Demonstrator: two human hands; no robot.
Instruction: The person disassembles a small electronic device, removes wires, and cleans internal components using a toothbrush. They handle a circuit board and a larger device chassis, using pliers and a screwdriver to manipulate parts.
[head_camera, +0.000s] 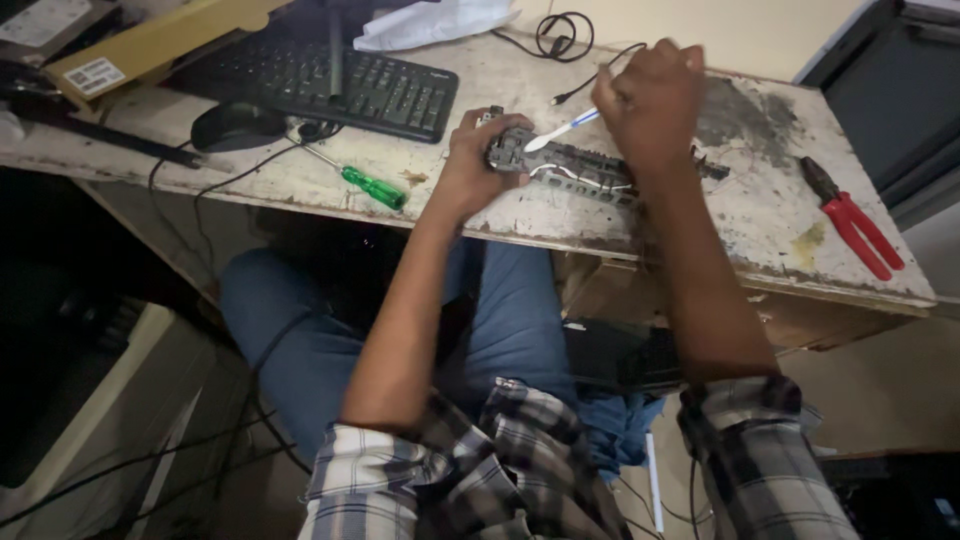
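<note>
Just toothbrush (560, 129) over handheld grey part (565, 165).

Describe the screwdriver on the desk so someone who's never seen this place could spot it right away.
Start at the worn white desk and find the black keyboard at its back left. Just in front of the keyboard, near the desk's front edge and left of the left hand, lies the screwdriver. Its translucent green handle sets it apart from the red-handled pliers far off at the right end.
</note>
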